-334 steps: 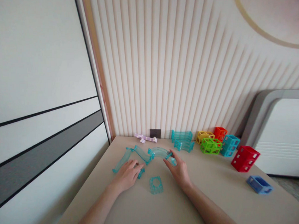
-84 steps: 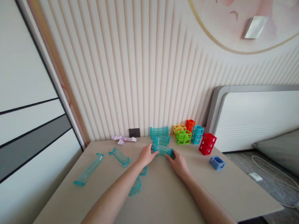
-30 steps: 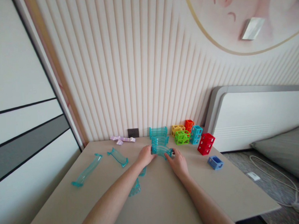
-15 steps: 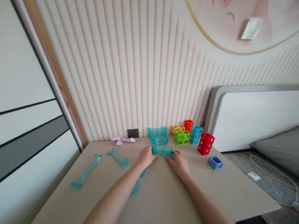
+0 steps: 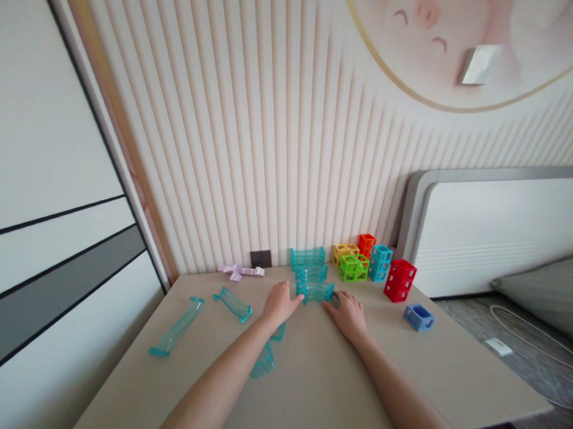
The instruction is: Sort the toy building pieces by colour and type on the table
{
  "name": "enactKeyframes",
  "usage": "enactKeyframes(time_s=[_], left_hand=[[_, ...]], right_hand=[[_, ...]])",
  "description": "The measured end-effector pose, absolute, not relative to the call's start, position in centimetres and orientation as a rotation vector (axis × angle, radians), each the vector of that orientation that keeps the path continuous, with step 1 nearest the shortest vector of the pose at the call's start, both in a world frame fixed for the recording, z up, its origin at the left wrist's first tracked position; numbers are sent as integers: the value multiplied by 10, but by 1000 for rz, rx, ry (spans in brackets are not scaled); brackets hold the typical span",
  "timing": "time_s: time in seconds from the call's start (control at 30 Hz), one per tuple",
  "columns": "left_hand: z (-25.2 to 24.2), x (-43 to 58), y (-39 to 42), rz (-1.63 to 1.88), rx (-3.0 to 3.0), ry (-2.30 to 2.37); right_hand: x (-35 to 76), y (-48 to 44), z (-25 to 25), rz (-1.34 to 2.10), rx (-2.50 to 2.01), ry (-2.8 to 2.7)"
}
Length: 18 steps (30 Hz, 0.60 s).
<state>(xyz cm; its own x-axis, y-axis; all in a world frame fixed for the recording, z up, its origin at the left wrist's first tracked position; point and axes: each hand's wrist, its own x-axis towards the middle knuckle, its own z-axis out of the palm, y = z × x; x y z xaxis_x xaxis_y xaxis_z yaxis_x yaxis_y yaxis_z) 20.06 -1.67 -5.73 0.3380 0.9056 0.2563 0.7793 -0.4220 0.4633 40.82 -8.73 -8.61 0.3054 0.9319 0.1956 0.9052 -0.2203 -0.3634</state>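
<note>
Bracing a curved teal track piece [image 5: 315, 292] from both ends, the two hands meet at the far middle of the tabletop [image 5: 324, 385].

- Left hand [image 5: 279, 302]: palm down, fingers stretched out and close together, tips against the left end of the curved piece. Nothing is closed inside it.
- Right hand [image 5: 349, 310]: palm down and flat on the tabletop, fingers extended and slightly fanned, tips touching the right end of the same piece. No pinch can be seen.
- The curved piece sits on the tabletop just in front of a stack of similar teal track pieces [image 5: 308, 258] that runs back to the ribbed wall.
- Right of the stack is a cluster of open-frame cubes: yellow cube [image 5: 345, 252], orange cube [image 5: 365, 243], green cube [image 5: 353, 267], teal cube [image 5: 380, 262]. A red block [image 5: 400, 280] lies just right of them, and a blue block [image 5: 419, 317] sits nearer, alone.
- On the left, a long straight track [image 5: 177, 326] and a shorter track [image 5: 232, 304] lie well apart from the hands.
- Two more teal pieces [image 5: 263, 364] are partly hidden under the left forearm.
- A lilac piece [image 5: 241, 271] lies at the wall beside a dark wall socket [image 5: 260, 259].
</note>
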Motion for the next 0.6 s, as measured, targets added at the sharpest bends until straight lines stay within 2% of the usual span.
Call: enactKeyframes(time_s=[0.17, 0.33, 0.6], left_hand=[[-47, 133, -41, 966, 2447, 1356], [-60, 48, -73, 1228, 2505, 1346], [-90, 0, -90, 1227, 2297, 1450]], right_hand=[[410, -87, -89, 39, -2187, -1689], [409, -87, -92, 29, -2173, -1691], [397, -115, -89, -41, -2141, -1636]])
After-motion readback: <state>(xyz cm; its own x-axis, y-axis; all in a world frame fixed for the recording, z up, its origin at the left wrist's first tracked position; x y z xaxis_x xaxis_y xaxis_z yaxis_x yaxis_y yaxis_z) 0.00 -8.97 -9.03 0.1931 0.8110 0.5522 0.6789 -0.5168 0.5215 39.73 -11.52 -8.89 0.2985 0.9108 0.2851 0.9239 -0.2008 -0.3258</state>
